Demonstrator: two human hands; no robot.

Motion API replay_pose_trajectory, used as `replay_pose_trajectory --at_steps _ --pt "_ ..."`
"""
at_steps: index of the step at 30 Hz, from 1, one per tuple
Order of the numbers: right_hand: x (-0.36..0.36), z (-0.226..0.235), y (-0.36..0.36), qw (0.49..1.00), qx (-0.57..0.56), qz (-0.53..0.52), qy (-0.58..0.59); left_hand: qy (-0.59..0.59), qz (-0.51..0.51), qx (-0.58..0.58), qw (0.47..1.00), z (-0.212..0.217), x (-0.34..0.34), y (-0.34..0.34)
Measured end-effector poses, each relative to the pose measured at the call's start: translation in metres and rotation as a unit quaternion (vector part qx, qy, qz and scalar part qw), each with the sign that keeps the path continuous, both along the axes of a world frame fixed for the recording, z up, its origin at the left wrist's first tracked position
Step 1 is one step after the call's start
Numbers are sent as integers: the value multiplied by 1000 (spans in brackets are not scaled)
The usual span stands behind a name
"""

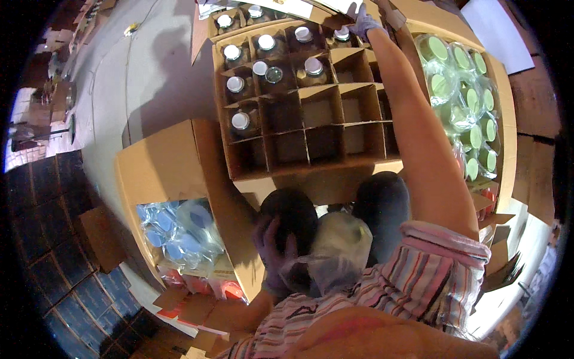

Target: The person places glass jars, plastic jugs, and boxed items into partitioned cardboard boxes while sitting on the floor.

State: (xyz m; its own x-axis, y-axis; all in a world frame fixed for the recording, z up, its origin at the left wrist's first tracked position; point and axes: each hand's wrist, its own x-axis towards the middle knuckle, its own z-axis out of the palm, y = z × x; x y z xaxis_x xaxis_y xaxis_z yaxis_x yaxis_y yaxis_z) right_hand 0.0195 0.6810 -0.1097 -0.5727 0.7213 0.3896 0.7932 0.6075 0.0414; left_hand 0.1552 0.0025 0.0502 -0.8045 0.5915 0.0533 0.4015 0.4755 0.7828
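In the head view the right hand (362,23), gloved and stretched out to about one o'clock, is closed round the cap of a jar (342,34) in the far row of the divided carton (299,102), while the left hand (274,251) at six o'clock lies open-fingered against a filmy plastic bag (338,251) on the lap. At that full reach, I judge, the jar could catch a cardboard divider and tip into its capped neighbours. The loosely steadied bag could slide off the knees toward the box of blue lids (179,236) at eight o'clock.
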Motion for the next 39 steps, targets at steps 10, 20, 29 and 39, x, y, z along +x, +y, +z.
replay_pose_trajectory --at_steps 10,20,29,39 --pt "-4 90 -52 989 77 125 2 -31 45 -35 998 5 19 -15" --pt "173 156 -309 873 122 471 13 -370 69 310 873 -13 -110 90" --pt "233 219 -331 868 -143 475 23 -325 83 309 890 -17 -126 119" --pt "203 451 -296 613 -432 503 429 -126 -200 223 946 148 -128 75"
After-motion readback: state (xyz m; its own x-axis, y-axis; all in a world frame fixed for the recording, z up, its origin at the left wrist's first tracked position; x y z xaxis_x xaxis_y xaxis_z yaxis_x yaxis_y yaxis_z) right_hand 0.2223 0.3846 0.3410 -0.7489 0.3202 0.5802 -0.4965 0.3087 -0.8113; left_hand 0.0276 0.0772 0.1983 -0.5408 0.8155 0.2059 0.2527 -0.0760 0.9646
